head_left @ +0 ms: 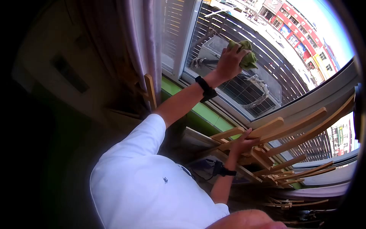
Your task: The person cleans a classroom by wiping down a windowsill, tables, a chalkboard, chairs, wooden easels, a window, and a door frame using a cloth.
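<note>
My left hand point(228, 65) is closed around a crumpled green cloth point(248, 57) held against the window pane point(213, 34). A black band point(206, 88) circles that wrist. Lower and to the right, my right hand point(244, 145) grips the wooden bars of what looks like an easel point(268, 128), its thumb showing and its other fingers partly hidden. A dark strap with a small device point(221, 169) sits on my right wrist. Just beneath the left forearm runs the green-tiled sill point(217, 120).
More wooden frames point(286, 177) crowd the right side, near flat boards point(198, 139). A mauve curtain point(146, 42) hangs at the left of the window. Outside stand an air-conditioner unit point(248, 89), a slatted fence and red-fronted buildings point(297, 26).
</note>
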{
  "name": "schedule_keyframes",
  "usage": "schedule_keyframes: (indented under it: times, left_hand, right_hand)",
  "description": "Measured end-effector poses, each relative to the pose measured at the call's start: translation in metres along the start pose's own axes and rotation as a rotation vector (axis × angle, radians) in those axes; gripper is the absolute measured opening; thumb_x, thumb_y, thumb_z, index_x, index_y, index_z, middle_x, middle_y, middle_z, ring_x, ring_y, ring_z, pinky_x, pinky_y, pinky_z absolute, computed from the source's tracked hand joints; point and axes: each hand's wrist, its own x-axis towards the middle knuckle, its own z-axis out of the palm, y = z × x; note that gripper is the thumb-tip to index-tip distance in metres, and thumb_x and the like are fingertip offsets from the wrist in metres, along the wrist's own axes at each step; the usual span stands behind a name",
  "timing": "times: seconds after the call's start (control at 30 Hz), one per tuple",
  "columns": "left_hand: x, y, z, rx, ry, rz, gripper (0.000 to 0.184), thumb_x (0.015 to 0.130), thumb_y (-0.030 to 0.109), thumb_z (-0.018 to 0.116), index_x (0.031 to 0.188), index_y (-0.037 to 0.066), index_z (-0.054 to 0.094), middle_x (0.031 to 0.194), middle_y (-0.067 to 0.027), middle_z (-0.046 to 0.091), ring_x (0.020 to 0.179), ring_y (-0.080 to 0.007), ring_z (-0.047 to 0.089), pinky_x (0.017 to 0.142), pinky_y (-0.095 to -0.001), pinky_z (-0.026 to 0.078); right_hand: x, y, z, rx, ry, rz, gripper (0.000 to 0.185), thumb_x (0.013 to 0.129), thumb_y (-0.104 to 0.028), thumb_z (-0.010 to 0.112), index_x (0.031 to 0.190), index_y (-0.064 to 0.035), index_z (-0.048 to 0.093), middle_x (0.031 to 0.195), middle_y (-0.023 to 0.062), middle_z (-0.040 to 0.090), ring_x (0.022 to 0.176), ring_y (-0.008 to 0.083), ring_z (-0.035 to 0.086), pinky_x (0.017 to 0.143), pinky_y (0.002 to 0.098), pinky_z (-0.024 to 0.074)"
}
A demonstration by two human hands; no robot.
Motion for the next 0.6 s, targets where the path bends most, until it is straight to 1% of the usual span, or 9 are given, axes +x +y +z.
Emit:
schedule_keyframes:
  times: [0.1,0.17,0.23,0.3,0.4,0.43,0.5,0.53,0.6]
  left_hand:
    - [0.052,0.008,-0.02,0.049,0.263,0.103,0.075,0.064,0.004,0.067,0.135,0.014,0.045,0.138,-0.0163,0.04,0.125,-0.0399,0.04,0.101,-0.0515,0.034]
    - [0.066,0.012,-0.021,0.06,0.27,0.112,0.079,0.066,0.007,0.066,0.14,0.014,0.041,0.143,-0.0187,0.036,0.129,-0.0417,0.035,0.105,-0.0507,0.033]
    - [0.058,0.015,-0.009,-0.001,0.235,0.126,0.073,0.067,0.006,0.065,0.137,0.012,0.044,0.149,-0.0166,0.029,0.131,-0.0433,0.034,0.112,-0.0515,0.028]
    - [0.036,0.007,0.013,0.081,0.1,0.258,0.067,0.07,0.011,0.066,0.134,0.013,0.047,0.151,-0.0117,0.029,0.132,-0.0372,0.036,0.114,-0.0488,0.027]
    - [0.009,-0.006,0.023,0.16,-0.112,0.506,0.061,0.072,0.019,0.069,0.13,0.018,0.051,0.15,-0.0047,0.032,0.133,-0.0291,0.037,0.116,-0.0454,0.025]
    - [0.014,-0.013,0.016,0.256,-0.185,0.69,0.06,0.072,0.022,0.069,0.13,0.021,0.052,0.15,-0.0015,0.034,0.134,-0.0266,0.038,0.117,-0.0438,0.025]
    - [0.025,-0.016,0.004,0.341,-0.239,0.847,0.059,0.072,0.026,0.07,0.129,0.024,0.053,0.149,0.0017,0.035,0.134,-0.0242,0.038,0.117,-0.0423,0.024]
    - [0.045,-0.012,-0.011,0.324,-0.134,0.798,0.058,0.073,0.025,0.07,0.129,0.025,0.054,0.146,0.002,0.038,0.133,-0.0246,0.039,0.116,-0.0422,0.026]
    - [0.088,-0.012,-0.034,0.24,0.061,0.631,0.058,0.073,0.023,0.069,0.128,0.026,0.054,0.142,0.0002,0.044,0.13,-0.0268,0.042,0.114,-0.0424,0.031]
  right_hand:
    - [0.002,0.004,-0.002,0.055,-0.039,0.036,0.058,0.094,-0.041,0.056,0.127,0.0036,0.039,0.105,0.0259,0.059,0.087,0.0404,0.063,0.067,0.0457,0.0525]
    - [0.001,-0.001,-0.002,0.031,-0.064,0.111,0.058,0.095,-0.041,0.054,0.127,0.0039,0.038,0.105,0.0264,0.059,0.086,0.0405,0.064,0.065,0.0467,0.0525]
    - [0.0,-0.008,-0.001,0.055,-0.072,0.112,0.058,0.095,-0.043,0.054,0.126,0.0035,0.038,0.102,0.0259,0.061,0.084,0.041,0.064,0.064,0.0483,0.0516]
    - [0.0,-0.005,-0.001,-0.03,-0.061,0.163,0.059,0.095,-0.045,0.052,0.126,0.0033,0.038,0.098,0.0245,0.063,0.082,0.0412,0.064,0.062,0.0484,0.0513]
    - [-0.003,-0.013,-0.009,-0.072,-0.083,0.188,0.06,0.095,-0.046,0.051,0.127,0.0037,0.038,0.097,0.0238,0.063,0.082,0.0418,0.064,0.062,0.048,0.0511]
    - [0.001,-0.02,-0.01,-0.07,-0.121,0.234,0.061,0.095,-0.046,0.051,0.127,0.0042,0.038,0.099,0.0244,0.062,0.084,0.0421,0.064,0.063,0.0478,0.0512]
    - [0.001,-0.011,-0.002,0.019,-0.053,0.084,0.062,0.095,-0.046,0.052,0.128,0.005,0.038,0.101,0.0256,0.06,0.087,0.0427,0.063,0.064,0.0478,0.0511]
    - [0.0,-0.006,-0.001,0.114,0.024,-0.022,0.063,0.095,-0.046,0.052,0.128,0.0058,0.038,0.104,0.0268,0.058,0.089,0.0432,0.062,0.065,0.0478,0.051]
    - [0.002,-0.013,-0.009,0.078,-0.038,0.043,0.063,0.094,-0.045,0.052,0.128,0.0064,0.038,0.106,0.0277,0.057,0.091,0.0436,0.061,0.067,0.048,0.0507]
